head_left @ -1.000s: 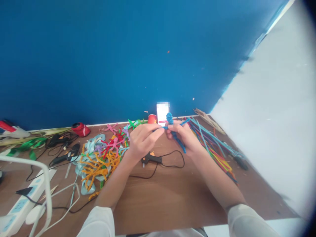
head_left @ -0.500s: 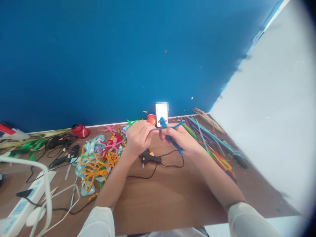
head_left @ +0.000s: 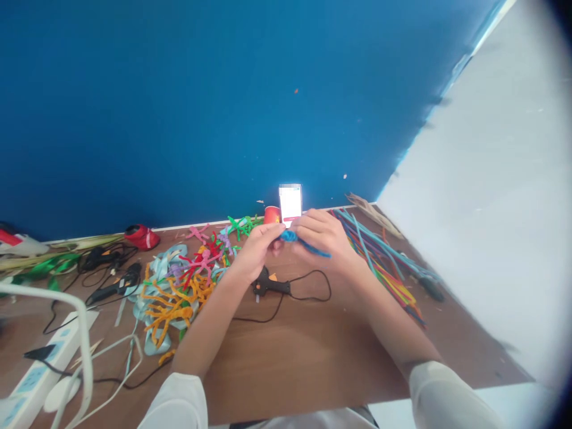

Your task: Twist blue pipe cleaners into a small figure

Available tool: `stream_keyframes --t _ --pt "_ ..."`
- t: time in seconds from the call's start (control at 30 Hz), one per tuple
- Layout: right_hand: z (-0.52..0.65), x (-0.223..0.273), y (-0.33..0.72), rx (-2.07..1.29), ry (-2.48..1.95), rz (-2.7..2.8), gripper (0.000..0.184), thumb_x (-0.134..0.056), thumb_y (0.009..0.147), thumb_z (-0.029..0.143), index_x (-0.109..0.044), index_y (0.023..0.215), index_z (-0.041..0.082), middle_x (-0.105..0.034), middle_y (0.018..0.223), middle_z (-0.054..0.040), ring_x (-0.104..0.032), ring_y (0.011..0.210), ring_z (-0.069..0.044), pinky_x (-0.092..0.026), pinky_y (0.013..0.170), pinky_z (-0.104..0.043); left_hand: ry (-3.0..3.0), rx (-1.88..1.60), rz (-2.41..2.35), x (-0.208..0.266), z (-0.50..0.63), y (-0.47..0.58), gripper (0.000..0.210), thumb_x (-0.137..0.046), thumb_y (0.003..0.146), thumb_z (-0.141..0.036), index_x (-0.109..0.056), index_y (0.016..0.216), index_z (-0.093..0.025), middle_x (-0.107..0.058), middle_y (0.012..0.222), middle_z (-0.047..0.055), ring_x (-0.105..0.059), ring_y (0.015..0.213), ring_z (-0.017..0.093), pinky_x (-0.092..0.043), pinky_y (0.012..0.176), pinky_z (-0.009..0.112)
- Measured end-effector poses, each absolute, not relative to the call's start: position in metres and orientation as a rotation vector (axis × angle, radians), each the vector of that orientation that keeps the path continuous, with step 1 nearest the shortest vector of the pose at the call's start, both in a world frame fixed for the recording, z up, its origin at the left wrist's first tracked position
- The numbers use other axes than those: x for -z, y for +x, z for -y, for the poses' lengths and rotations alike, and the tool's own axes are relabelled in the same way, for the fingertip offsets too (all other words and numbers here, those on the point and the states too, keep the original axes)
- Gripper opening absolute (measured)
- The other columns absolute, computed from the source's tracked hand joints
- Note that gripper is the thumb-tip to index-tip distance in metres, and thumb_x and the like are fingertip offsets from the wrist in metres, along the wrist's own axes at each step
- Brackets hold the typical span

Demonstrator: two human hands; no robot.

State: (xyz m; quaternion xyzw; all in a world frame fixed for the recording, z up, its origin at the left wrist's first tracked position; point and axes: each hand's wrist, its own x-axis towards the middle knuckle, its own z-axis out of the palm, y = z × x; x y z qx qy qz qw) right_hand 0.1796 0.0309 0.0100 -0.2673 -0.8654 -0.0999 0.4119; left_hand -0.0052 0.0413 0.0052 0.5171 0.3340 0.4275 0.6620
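Between my hands, above the middle of the brown table, is a twisted blue pipe cleaner figure [head_left: 289, 236]. My left hand [head_left: 258, 247] pinches its left side with thumb and fingers. Closed around its right side is my right hand [head_left: 322, 238], and a blue strand sticks out below those fingers. Much of the blue piece is hidden by the fingers. Just behind the hands a lit phone [head_left: 290, 202] leans upright beside a red paper cup [head_left: 271, 215]. A black glue gun [head_left: 270, 283] lies on the table under my hands.
Orange pipe cleaner figures [head_left: 179, 310], with pink, red and green ones, lie over pale blue ribbon [head_left: 167, 262] at left. Loose coloured pipe cleaners [head_left: 384, 256] spread at right. A white power strip [head_left: 42, 363], cables, another glue gun [head_left: 117, 287] and a red shoe-shaped item [head_left: 142, 236] are farther left.
My hands have come together around the blue piece, which has turned from upright to lying more sideways. My left hand has shifted from a strand onto the piece itself.
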Motion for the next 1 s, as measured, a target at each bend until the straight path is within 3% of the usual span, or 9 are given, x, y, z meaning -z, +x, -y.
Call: stream_keyframes --t 0.07,0.2,0.37,0.5,0.6,0.7,0.8,0.87,1.0 --pt "-0.029 -0.011 0.176 0.041 -0.682 2.024 0.01 -0.055 0.094 0.02 -0.065 0.091 0.02 -0.071 0.091 -0.0061 -0.056 0.079 -0.018 -0.043 0.074 -0.034 1.324 -1.063 -0.789 -0.005 -0.041 -0.007 0.041 -0.07 0.085 -0.05 -0.057 0.067 -0.015 -0.049 0.057 -0.004 -0.041 0.051 0.006 -0.032 0.049 0.02" --pt "-0.028 -0.011 0.172 -0.472 -0.724 1.758 0.007 -0.063 0.088 0.019 -0.065 0.081 0.019 -0.062 0.074 0.0004 -0.053 0.068 -0.013 -0.042 0.066 -0.029 1.627 -1.196 -0.888 -0.004 -0.04 -0.012 0.037 -0.061 0.093 -0.05 -0.063 0.077 -0.017 -0.056 0.064 -0.002 -0.049 0.055 0.009 -0.04 0.055 0.022" --pt "-0.031 -0.008 0.17 -1.011 -0.798 1.41 0.015 -0.07 0.085 0.03 -0.065 0.077 0.019 -0.062 0.075 0.0011 -0.053 0.069 -0.012 -0.044 0.07 -0.028 2.201 -1.492 -0.932 -0.003 -0.041 -0.016 0.022 -0.072 0.089 -0.035 -0.067 0.106 -0.021 -0.069 0.098 0.004 -0.061 0.078 0.012 -0.048 0.068 0.024" --pt "-0.031 -0.007 0.166 -1.212 -0.786 1.319 0.016 -0.072 0.083 0.031 -0.064 0.078 0.018 -0.058 0.073 0.0022 -0.05 0.067 -0.011 -0.042 0.068 -0.026 2.572 -1.53 -0.876 0.0 -0.044 -0.018 0.014 -0.064 0.095 -0.026 -0.067 0.107 -0.02 -0.069 0.101 0.006 -0.063 0.089 0.014 -0.049 0.074 0.025" --pt "-0.029 -0.006 0.163 -1.122 -0.845 1.442 0.012 -0.065 0.087 0.029 -0.064 0.083 0.018 -0.057 0.074 0.0015 -0.047 0.068 -0.012 -0.039 0.065 -0.026 2.526 -1.475 -0.99 0.002 -0.044 -0.015 0.019 -0.054 0.1 -0.03 -0.066 0.092 -0.018 -0.068 0.091 0.006 -0.06 0.086 0.016 -0.046 0.075 0.028" --pt "-0.031 -0.004 0.165 -0.764 -0.848 1.739 0.008 -0.055 0.094 0.024 -0.06 0.091 0.019 -0.057 0.081 -0.0009 -0.048 0.073 -0.014 -0.039 0.068 -0.028 2.037 -1.313 -1.055 0.0 -0.039 -0.011 0.035 -0.051 0.099 -0.041 -0.057 0.074 -0.017 -0.055 0.071 0.001 -0.05 0.067 0.013 -0.04 0.062 0.026" --pt "-0.035 0.0 0.172 -0.237 -0.7 2.067 0.009 -0.049 0.096 0.014 -0.057 0.098 0.019 -0.059 0.091 -0.0059 -0.049 0.082 -0.018 -0.04 0.074 -0.032 1.368 -0.997 -0.859 -0.006 -0.034 -0.009 0.041 -0.065 0.087 -0.051 -0.051 0.069 -0.017 -0.041 0.061 -0.004 -0.035 0.05 0.007 -0.027 0.048 0.021" --pt "-0.037 0.001 0.178 -0.003 -0.617 2.179 0.016 -0.045 0.097 0.01 -0.056 0.104 0.02 -0.062 0.097 -0.0086 -0.051 0.088 -0.02 -0.041 0.078 -0.035 1.078 -0.82 -0.712 -0.009 -0.032 -0.009 0.04 -0.074 0.078 -0.047 -0.049 0.068 -0.017 -0.036 0.059 -0.007 -0.028 0.046 0.004 -0.021 0.045 0.02" --pt "-0.038 -0.001 0.181 0.065 -0.572 2.132 0.019 -0.046 0.099 0.01 -0.057 0.108 0.022 -0.067 0.1 -0.0074 -0.054 0.091 -0.02 -0.042 0.082 -0.037 1.038 -0.87 -0.68 -0.01 -0.033 -0.008 0.037 -0.076 0.078 -0.043 -0.052 0.068 -0.016 -0.038 0.059 -0.007 -0.029 0.047 0.004 -0.023 0.046 0.019"
